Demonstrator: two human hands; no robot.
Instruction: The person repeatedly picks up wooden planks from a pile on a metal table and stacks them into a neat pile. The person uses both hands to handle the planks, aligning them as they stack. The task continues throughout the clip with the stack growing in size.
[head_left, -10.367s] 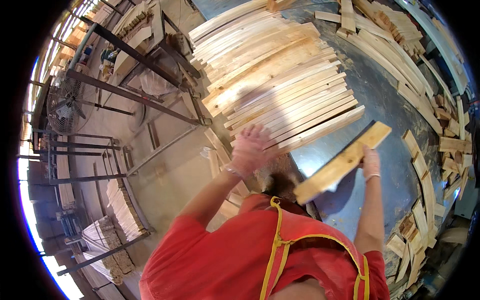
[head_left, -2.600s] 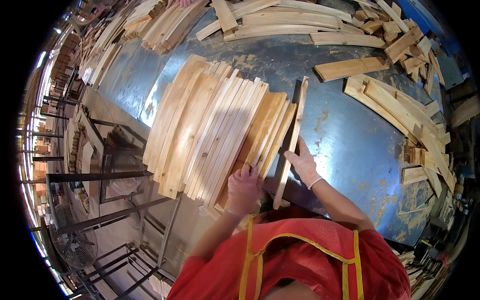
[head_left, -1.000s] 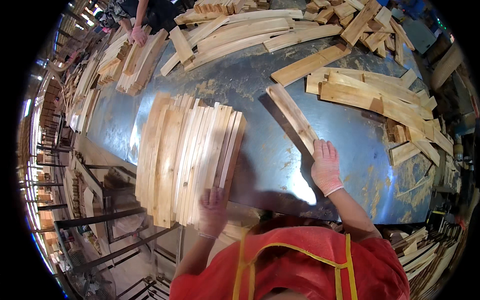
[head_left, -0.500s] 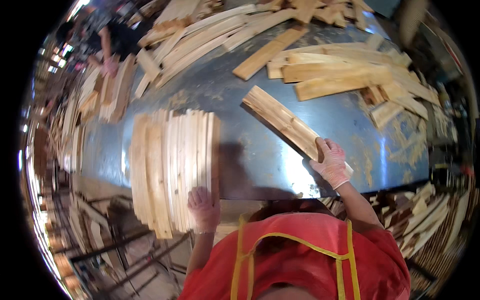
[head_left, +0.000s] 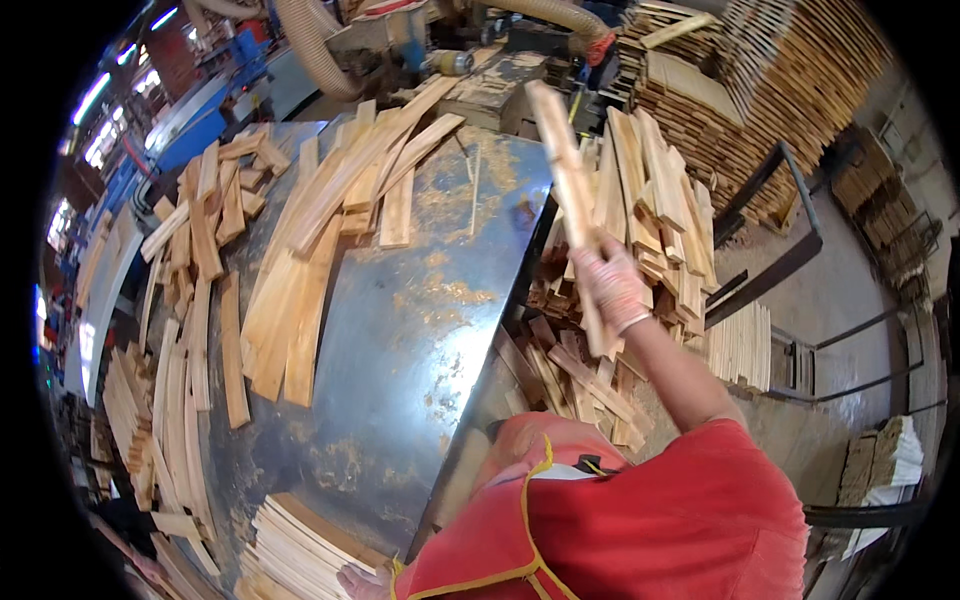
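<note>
My right hand, in a pale, pink-stained glove, is closed round the lower part of a narrow wooden board. The board is raised and tilted, beyond the table's right edge, in front of a heap of loose boards. At the bottom of the view my left hand lies with fingers extended against the near end of a row of boards packed side by side. My apron and the picture's lower edge hide part of that hand.
Loose boards lie across the metal table, with sawdust on it. More pieces are piled at its far left. A machine with ribbed hoses stands behind. Tall plank stacks and a black metal frame are at the right.
My view has turned to the right. The board in my right hand has been lifted off the tabletop and carried past the table's edge. My left hand has stayed at the row of boards.
</note>
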